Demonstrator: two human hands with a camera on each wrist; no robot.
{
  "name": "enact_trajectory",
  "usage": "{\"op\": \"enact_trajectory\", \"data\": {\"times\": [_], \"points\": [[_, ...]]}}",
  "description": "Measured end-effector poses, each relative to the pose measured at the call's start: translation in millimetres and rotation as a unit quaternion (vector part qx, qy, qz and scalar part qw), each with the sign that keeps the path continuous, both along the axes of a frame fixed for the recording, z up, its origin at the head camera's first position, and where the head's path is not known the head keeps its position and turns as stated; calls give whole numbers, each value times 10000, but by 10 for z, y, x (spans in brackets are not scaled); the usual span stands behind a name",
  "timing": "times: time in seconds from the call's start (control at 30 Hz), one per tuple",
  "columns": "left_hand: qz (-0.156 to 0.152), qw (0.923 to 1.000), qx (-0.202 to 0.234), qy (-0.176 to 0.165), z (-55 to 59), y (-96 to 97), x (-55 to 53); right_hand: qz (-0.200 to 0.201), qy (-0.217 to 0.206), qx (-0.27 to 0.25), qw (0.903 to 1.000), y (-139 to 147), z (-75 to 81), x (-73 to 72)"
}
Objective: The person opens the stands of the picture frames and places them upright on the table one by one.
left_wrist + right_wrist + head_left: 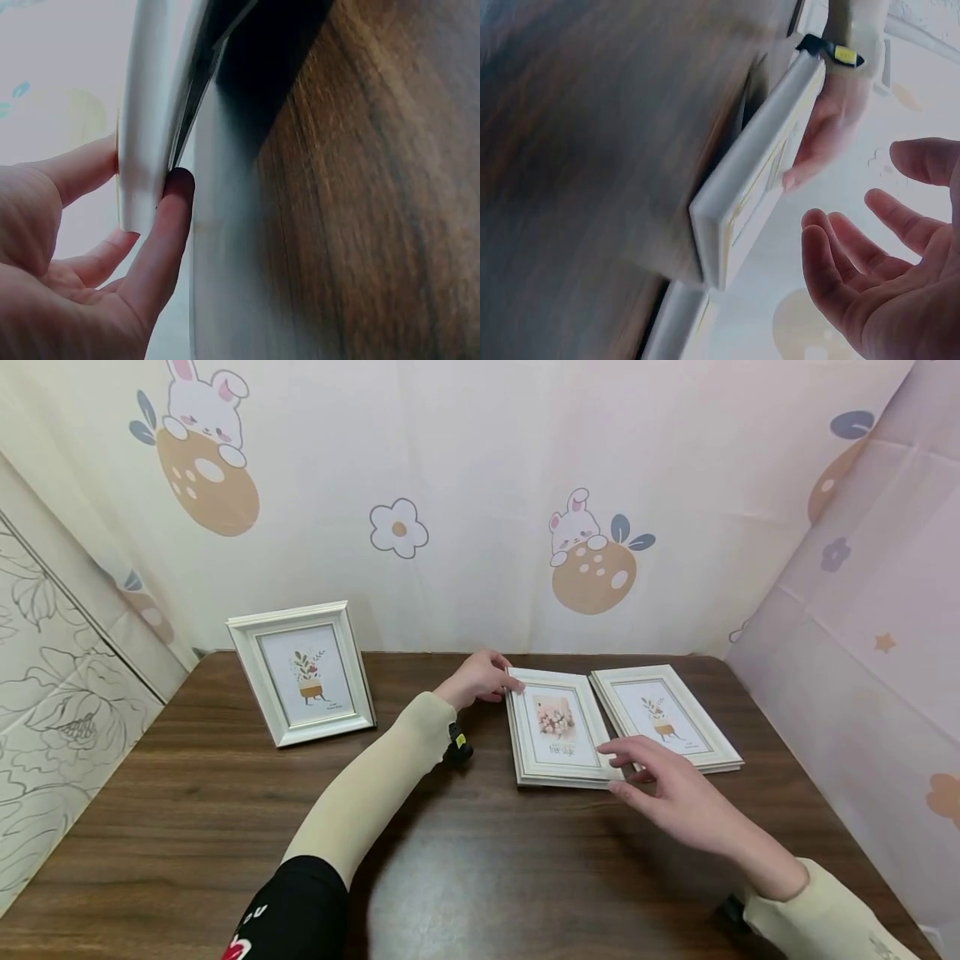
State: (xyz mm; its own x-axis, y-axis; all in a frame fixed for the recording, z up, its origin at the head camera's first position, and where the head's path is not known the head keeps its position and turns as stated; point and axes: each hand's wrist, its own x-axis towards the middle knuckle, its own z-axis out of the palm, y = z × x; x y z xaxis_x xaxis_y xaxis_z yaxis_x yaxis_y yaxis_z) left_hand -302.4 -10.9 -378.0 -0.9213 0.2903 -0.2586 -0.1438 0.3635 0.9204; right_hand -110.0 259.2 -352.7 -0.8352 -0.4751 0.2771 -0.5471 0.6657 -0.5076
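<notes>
A white picture frame with a pink flower print lies face up, tilted slightly off the table. My left hand pinches its far left corner. In the left wrist view, that hand has one finger on the frame's face and another at its dark back edge. Over the near right corner hovers my right hand, fingers loosely bent. The right wrist view shows this hand apart from the frame, holding nothing. A second white frame with a plant print lies immediately right.
A third white frame stands upright at the back left of the brown wooden table. Behind the table hangs a pale curtain with rabbit and flower prints. Another printed curtain borders the right side.
</notes>
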Motion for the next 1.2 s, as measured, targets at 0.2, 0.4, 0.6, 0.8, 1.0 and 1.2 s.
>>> {"op": "enact_trajectory", "data": {"times": [0.2,0.4,0.6,0.8,1.0,1.2], "points": [[-34,9997,257,13,9,-11,20,-220,-163,-146,9995,96,16,-56],[67,9982,601,58,40,-32,63,-365,-144,-116,9992,194,19,-108],[149,9945,1025,172,76,-41,150,-545,-135,-246,9981,302,11,-186],[173,9918,1190,436,130,-98,266,-1022,-372,-48,9941,442,7,-279],[76,9880,1409,621,176,-192,367,-1265,-407,19,9911,550,-59,-362],[-109,9833,1656,748,249,-222,456,-1366,-692,129,9881,584,-52,-400]]}}
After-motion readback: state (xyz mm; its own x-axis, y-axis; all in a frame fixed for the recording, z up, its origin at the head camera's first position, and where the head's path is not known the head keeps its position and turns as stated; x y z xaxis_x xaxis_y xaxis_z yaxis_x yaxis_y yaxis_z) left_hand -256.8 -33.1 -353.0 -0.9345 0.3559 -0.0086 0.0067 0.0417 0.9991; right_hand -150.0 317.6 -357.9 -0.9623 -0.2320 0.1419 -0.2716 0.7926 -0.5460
